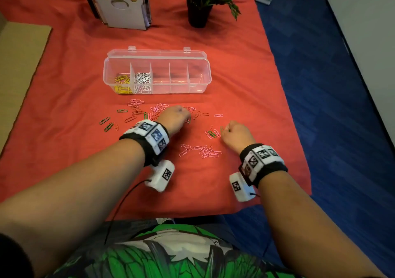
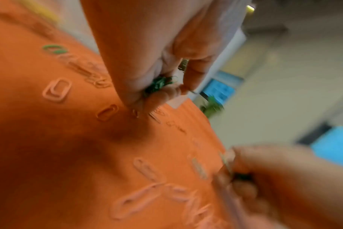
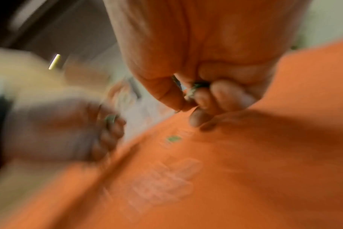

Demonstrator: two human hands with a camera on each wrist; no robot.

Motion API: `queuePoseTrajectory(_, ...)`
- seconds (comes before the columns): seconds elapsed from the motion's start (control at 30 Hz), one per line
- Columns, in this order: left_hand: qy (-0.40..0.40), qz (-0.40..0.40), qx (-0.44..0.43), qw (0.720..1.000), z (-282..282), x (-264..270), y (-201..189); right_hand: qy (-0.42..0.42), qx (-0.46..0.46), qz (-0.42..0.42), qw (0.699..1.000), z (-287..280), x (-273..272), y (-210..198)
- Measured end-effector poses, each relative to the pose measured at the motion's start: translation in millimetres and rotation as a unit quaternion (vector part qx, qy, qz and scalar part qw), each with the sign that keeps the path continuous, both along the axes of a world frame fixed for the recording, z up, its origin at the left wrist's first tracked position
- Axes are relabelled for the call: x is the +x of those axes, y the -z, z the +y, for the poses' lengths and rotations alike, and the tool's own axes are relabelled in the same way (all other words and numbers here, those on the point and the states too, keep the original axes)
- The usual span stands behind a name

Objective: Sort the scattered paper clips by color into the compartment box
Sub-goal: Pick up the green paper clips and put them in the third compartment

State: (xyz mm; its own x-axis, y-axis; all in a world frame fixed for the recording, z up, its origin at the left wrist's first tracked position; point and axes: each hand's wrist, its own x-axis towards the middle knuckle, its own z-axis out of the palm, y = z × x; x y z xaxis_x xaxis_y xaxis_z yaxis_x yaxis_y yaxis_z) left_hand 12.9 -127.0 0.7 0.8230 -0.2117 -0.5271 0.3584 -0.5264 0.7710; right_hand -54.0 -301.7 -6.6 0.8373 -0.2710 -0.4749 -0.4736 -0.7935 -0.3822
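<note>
A clear compartment box (image 1: 199, 81) stands open on the red cloth. Its leftmost cell holds yellow clips (image 1: 122, 83) and the one beside it white clips (image 1: 143, 82); the other cells look bare. Pink, green and red clips (image 1: 136, 108) lie scattered in front of it. My left hand (image 1: 176, 117) is curled low over the scatter, gripping a bunch of green clips (image 2: 159, 84). My right hand (image 1: 234, 135) is curled too, holding green clips (image 3: 200, 86) against the palm, just right of a green clip (image 1: 211, 134) on the cloth.
A white paw-print holder (image 1: 119, 1) and a potted plant (image 1: 199, 6) stand behind the box. A pile of pink clips (image 1: 205, 150) lies between my wrists. The cloth ends at blue carpet (image 1: 320, 85) on the right and cardboard (image 1: 19, 63) on the left.
</note>
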Motion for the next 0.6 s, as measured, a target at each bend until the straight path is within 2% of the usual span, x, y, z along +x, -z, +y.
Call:
queuePoseTrajectory(0.03, -0.078, 0.095, -0.098, 0.988, 3, 0, -4, 0.061, 0.092, -0.020, 0.994, 2, 0, -3)
queuePoseTrajectory(0.07, -0.135, 0.176, -0.183, 0.958, 9, -1, -9, 0.130, 0.190, -0.045, 0.972, 5, -1, -5)
queuePoseTrajectory(0.1, -0.165, 0.234, -0.251, 0.925, 17, -2, -12, 0.201, 0.286, -0.067, 0.935, 7, -2, -7)
queuePoseTrajectory(0.17, -0.179, 0.277, -0.325, 0.886, 31, -4, -17, 0.291, 0.445, -0.086, 0.843, 10, -5, -12)
queuePoseTrajectory(0.2, -0.179, 0.276, -0.337, 0.882, 35, -4, -16, 0.309, 0.493, -0.087, 0.809, 11, -5, -14)
queuePoseTrajectory(0.23, -0.182, 0.271, -0.339, 0.882, 38, -6, -16, 0.320, 0.521, -0.089, 0.786, 11, -6, -15)
queuePoseTrajectory(0.27, -0.180, 0.261, -0.323, 0.892, 38, -8, -15, 0.327, 0.530, -0.091, 0.777, 10, -6, -14)
queuePoseTrajectory(0.3, -0.173, 0.245, -0.295, 0.907, 36, -10, -14, 0.334, 0.522, -0.092, 0.779, 8, -5, -11)
queuePoseTrajectory(0.33, -0.157, 0.217, -0.255, 0.929, 33, -12, -12, 0.334, 0.492, -0.094, 0.799, 6, -4, -7)
queuePoseTrajectory(0.37, -0.135, 0.181, -0.211, 0.951, 28, -15, -10, 0.318, 0.435, -0.097, 0.837, 3, -3, -3)
queuePoseTrajectory(0.43, -0.067, 0.074, -0.111, 0.989, 18, -20, -1, 0.233, 0.280, -0.101, 0.926, -1, -3, 3)
queuePoseTrajectory(0.47, -0.016, 0.014, -0.066, 0.998, 14, -21, 3, 0.181, 0.221, -0.102, 0.953, -2, -3, 4)
queuePoseTrajectory(0.53, 0.108, -0.074, -0.007, 0.991, 3, -25, 6, 0.088, 0.143, -0.093, 0.981, 1, -7, 5)
queuePoseTrajectory(0.6, 0.226, -0.125, 0.053, 0.965, -6, -30, 8, 0.030, 0.088, -0.083, 0.992, 7, -10, 6)
